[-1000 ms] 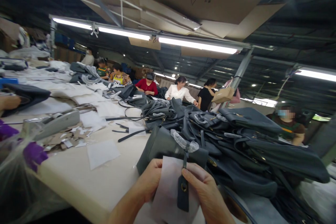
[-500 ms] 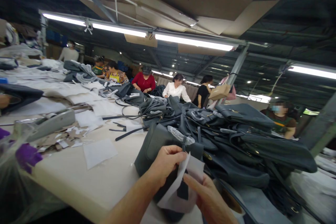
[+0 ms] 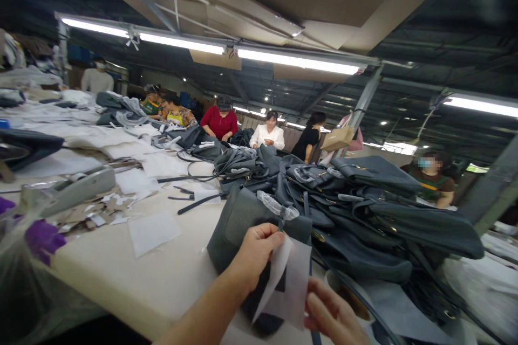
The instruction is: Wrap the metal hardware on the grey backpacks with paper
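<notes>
A dark green-grey leather handbag [image 3: 234, 221] stands on the table in front of me, its handle wrapped in clear plastic [image 3: 277, 206]. My left hand [image 3: 253, 253] is closed in a pinch at the upper edge of a folded sheet of thin white paper [image 3: 294, 285], close to the bag's small strap. The paper hangs over the bag's near side, and dark parts show between and through its folds. At the sheet's lower right edge, my right hand [image 3: 329, 310] has its fingers curled against the paper. Its thumb is partly hidden.
Many similar bags [image 3: 376, 226] are piled to the right. A cardboard roll [image 3: 352, 299] sits beside my right hand. To the left lie a loose white sheet [image 3: 154, 233], cardboard scraps [image 3: 101, 207] and a grey tape dispenser [image 3: 81, 188]. Several co-workers stand across the table.
My right hand has moved down and right, from the middle of the paper to its lower right edge. The paper has swung more open. My left hand keeps its pinch.
</notes>
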The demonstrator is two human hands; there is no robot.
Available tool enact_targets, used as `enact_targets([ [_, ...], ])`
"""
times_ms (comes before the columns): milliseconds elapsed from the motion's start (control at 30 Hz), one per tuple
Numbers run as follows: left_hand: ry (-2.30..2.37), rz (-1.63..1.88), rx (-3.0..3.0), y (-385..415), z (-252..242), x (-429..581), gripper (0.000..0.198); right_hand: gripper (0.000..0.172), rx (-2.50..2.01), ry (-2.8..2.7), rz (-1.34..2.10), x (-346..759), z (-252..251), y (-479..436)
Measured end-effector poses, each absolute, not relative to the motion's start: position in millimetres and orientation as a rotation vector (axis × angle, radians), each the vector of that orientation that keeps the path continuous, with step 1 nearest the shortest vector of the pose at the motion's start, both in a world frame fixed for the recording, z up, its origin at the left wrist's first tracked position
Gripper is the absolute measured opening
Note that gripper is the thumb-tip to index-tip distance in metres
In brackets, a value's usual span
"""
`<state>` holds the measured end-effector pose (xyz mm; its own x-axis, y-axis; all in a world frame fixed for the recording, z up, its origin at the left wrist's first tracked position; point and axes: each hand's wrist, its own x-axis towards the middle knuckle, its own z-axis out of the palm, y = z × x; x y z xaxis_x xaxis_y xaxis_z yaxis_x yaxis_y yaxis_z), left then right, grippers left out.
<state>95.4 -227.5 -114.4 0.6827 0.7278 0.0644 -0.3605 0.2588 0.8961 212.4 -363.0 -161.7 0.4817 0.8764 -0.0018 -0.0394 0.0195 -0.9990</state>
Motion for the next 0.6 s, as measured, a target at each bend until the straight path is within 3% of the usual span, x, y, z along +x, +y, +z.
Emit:
enact_targets([
  [133,0.432,0.902,1.182,-231,-113,96,0.034,0.074,-1.403,-0.831,0.508,204,-128,-346],
  [267,0.433,0.906,1.223,-231,-113,94,0.03,0.102,-1.8,-0.962,0.154,189,-112,-331],
  [367,0.425,0.894,1.209,-230,-114,92,0.027,0.11,-1.904,-0.993,0.003,185,-106,-326],
  [467,0.409,0.883,1.151,-229,-113,90,0.027,0.108,-1.841,-1.03,0.046,188,-107,-321],
  [600,0.422,0.871,1.124,-227,-111,89,0.028,0.101,-1.548,-0.936,0.452,192,-116,-316],
])
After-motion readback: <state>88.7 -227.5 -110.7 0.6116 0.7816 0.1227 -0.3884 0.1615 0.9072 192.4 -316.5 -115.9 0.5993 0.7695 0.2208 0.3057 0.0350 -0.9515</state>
